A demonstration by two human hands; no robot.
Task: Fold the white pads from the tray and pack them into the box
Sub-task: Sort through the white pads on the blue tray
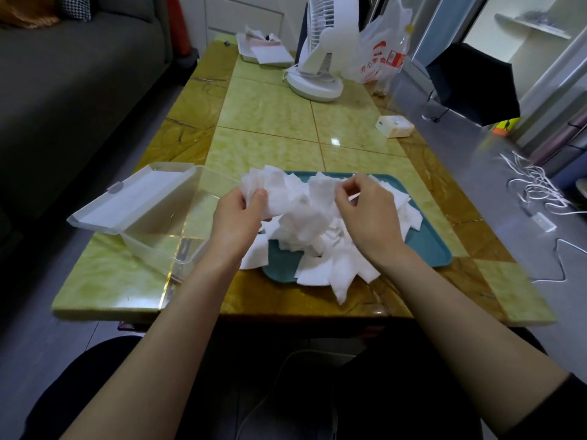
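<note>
A heap of white pads [320, 249] lies on a teal tray [425, 246] near the table's front edge, some spilling over the tray's front rim. Above the heap, both hands hold one white pad [295, 198] stretched between them. My left hand [236, 217] pinches its left edge with the thumb on top. My right hand [365, 211] pinches its right edge with curled fingers. A clear plastic box [158, 230] stands left of the tray, its hinged lid [133, 198] swung open to the left. Nothing shows inside the box.
The tiled yellow-green table [270, 122] carries a white fan [320, 49], a plastic bag and bottle [387, 55] at the back, a white tray of papers [263, 49], and a small white box [394, 125]. A grey sofa stands left; cables [536, 188] lie on the floor right.
</note>
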